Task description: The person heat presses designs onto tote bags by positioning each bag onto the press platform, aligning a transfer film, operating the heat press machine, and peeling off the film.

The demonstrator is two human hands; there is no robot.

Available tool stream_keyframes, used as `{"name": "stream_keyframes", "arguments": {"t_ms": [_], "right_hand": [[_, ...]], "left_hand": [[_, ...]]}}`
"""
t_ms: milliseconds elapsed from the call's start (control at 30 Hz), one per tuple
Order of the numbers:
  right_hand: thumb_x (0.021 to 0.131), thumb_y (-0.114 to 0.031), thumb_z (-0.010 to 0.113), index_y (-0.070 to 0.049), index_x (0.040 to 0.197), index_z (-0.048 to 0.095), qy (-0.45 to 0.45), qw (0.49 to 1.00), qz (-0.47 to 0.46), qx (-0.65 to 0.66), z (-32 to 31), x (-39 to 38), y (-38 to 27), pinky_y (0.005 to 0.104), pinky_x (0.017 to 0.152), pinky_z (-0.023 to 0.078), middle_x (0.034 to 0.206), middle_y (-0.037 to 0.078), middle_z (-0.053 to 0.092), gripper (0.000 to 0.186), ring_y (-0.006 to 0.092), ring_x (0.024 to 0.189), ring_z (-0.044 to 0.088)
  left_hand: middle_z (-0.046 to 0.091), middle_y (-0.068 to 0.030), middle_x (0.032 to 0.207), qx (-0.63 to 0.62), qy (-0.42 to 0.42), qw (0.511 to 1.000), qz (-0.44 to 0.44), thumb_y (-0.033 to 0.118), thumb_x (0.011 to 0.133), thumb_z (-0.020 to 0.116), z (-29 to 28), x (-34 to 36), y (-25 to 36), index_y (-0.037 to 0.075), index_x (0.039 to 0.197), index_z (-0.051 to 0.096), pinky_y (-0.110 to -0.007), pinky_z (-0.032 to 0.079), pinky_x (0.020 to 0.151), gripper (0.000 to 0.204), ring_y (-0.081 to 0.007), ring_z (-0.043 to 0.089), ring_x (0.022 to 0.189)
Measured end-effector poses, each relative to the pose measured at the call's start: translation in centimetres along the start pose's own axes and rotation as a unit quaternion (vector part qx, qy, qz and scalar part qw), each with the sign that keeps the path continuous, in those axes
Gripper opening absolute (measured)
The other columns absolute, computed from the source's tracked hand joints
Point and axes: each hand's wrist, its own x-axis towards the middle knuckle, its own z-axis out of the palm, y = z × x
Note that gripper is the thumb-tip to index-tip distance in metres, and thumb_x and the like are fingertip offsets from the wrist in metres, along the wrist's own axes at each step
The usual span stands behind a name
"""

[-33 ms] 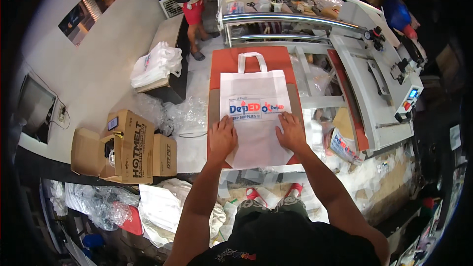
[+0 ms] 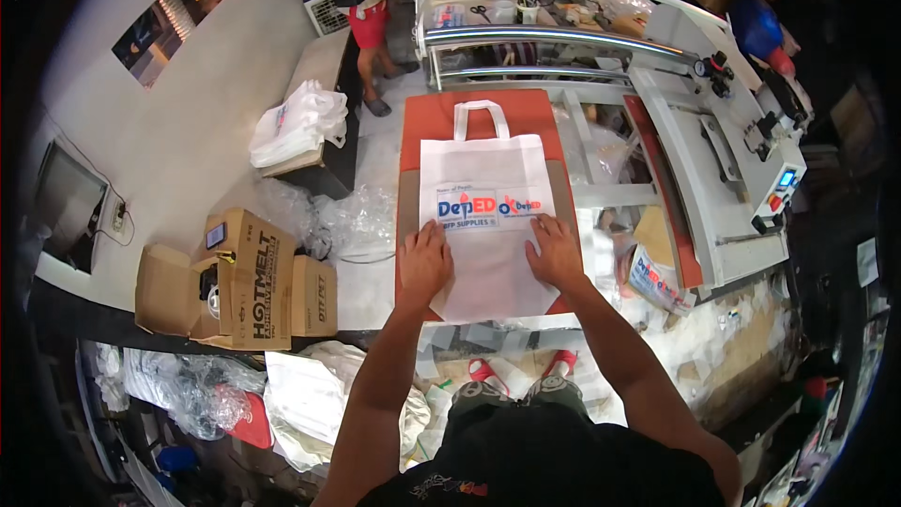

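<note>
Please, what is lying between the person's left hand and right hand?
In the head view, the white tote bag lies between the left hand and the right hand: mostly its unprinted lower part.

Bed [image 2: 432, 115]: flat, orange-red toward the far end, with a grey-brown section [image 2: 563, 195] across the middle; it bears one white tote bag [image 2: 493, 272], printed in blue and red, laid flat, handle loop [image 2: 481, 105] toward the far edge, base near the front edge. Desk [image 2: 321, 66]: grey-topped, dark-sided, left of the bed and apart from it; it bears one loose pile of white bags [image 2: 300, 130] at its near end.
</note>
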Motion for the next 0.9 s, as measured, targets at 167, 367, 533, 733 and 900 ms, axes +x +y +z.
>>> {"name": "stream_keyframes", "arguments": {"t_ms": [167,367,533,733,900], "right_hand": [[0.086,-0.025,0.064,0.002,0.125,0.058,0.005,1.000,0.019,0.008,-0.5,0.1,-0.6,0.0454,0.104,0.039,0.134,0.015,0.052,0.048,0.0353,0.122,0.046],[0.084,-0.019,0.070,-0.001,0.121,0.059,0.137,0.987,0.002,0.089,-7.5,-1.4,1.6,0.0483,0.106,0.037,0.124,0.019,0.060,0.043,0.0395,0.119,0.051],[0.084,-0.015,0.065,0.000,0.110,0.061,0.251,0.943,0.129,-0.175,-20.9,-6.4,13.4,0.0487,0.089,0.045,0.111,0.019,0.062,0.030,0.0389,0.103,0.056],[0.084,-0.037,0.063,0.001,0.123,0.055,0.066,0.845,0.402,-0.347,-32.7,-9.2,26.2,0.0532,0.094,0.047,0.135,0.020,0.050,0.055,0.0395,0.122,0.051],[0.082,-0.018,0.053,0.002,0.112,0.060,-0.011,0.869,0.407,-0.282,-32.9,-8.8,30.5,0.0474,0.097,0.049,0.114,0.028,0.063,0.037,0.0407,0.111,0.061]], "left_hand": [[0.056,-0.0123,0.133,0.006,-0.003,1.000,-0.010,0.020,0.089,0.056,-0.3,0.2,0.6,0.004,0.126,0.059,-0.043,0.041,0.099,0.041,-0.0321,0.054,0.110],[0.051,-0.0265,0.135,-0.138,0.054,0.988,-0.043,0.014,0.086,0.059,-1.3,-1.7,-2.4,-0.005,0.137,0.045,-0.050,0.040,0.101,0.056,-0.0437,0.053,0.115],[0.053,-0.0227,0.132,-0.170,0.082,0.959,-0.210,0.012,0.090,0.062,-2.1,-11.5,-9.0,-0.002,0.137,0.046,-0.047,0.036,0.106,0.052,-0.0392,0.049,0.120],[0.059,-0.0231,0.120,0.018,0.062,0.977,-0.203,0.010,0.091,0.060,-1.2,-24.1,-15.3,-0.002,0.123,0.053,-0.047,0.054,0.086,0.034,-0.0384,0.061,0.103],[0.066,-0.0211,0.105,-0.085,-0.072,0.952,-0.284,0.013,0.089,0.061,-0.5,-33.0,-16.6,-0.002,0.105,0.063,-0.045,0.053,0.082,0.022,-0.0386,0.063,0.097]]}}
